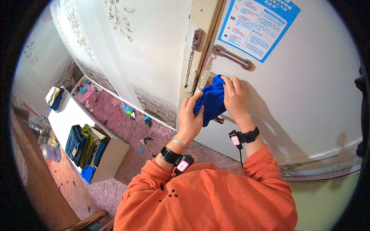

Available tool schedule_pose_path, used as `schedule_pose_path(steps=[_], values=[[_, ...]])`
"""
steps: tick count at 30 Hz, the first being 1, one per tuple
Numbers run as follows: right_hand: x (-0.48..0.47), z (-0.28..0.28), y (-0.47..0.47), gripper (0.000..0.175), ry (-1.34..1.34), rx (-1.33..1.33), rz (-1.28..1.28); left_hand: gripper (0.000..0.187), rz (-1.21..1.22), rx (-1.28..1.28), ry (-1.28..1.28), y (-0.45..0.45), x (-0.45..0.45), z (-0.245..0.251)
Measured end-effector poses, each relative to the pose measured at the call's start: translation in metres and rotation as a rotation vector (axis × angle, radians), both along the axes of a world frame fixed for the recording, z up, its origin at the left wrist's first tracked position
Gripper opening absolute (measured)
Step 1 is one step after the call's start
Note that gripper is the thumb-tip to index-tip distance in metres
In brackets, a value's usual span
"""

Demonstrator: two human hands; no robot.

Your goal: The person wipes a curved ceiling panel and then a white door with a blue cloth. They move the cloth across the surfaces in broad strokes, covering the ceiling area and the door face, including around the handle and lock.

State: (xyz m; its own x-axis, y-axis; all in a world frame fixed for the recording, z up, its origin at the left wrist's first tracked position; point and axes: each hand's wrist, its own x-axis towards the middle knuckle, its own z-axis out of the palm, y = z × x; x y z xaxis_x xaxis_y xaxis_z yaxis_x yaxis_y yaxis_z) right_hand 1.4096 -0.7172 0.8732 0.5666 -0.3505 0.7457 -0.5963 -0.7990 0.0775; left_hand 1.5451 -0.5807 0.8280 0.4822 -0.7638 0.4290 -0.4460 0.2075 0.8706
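Note:
A blue cloth (212, 101) is bunched between my two hands, in front of a white door (306, 95). My left hand (190, 115) grips its left side, thumb and fingers at the edge. My right hand (236, 98) pinches its upper right part. Behind the cloth, a brass-coloured lock plate (210, 79) on the door is mostly covered. From under the cloth, at its lower right, juts a bit of metal (219, 119), perhaps part of the door handle. How far the cloth touches this hardware is hidden.
Above my hands are a door-chain slide (232, 57), a hanging chain (189, 68) and a printed poster (258, 27). A white cabinet (65, 115) at left bears folded clothes (83, 145) and a smaller folded stack (55, 98). Scraps litter the pink carpet (112, 118).

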Motion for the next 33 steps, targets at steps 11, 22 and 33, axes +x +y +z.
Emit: schedule_pose_path(steps=[11,22,33], values=[[0.037,0.016,-0.002,0.025,0.121,-0.003,0.007,0.036,0.017,-0.054,-0.038,0.003,-0.005,0.007],[0.029,0.006,-0.008,0.025,0.058,0.01,0.027,0.036,0.028,-0.053,-0.058,0.01,0.0,0.003],[0.008,0.011,0.0,0.025,0.134,0.05,-0.014,0.036,-0.008,-0.016,-0.003,0.02,-0.002,0.003]])
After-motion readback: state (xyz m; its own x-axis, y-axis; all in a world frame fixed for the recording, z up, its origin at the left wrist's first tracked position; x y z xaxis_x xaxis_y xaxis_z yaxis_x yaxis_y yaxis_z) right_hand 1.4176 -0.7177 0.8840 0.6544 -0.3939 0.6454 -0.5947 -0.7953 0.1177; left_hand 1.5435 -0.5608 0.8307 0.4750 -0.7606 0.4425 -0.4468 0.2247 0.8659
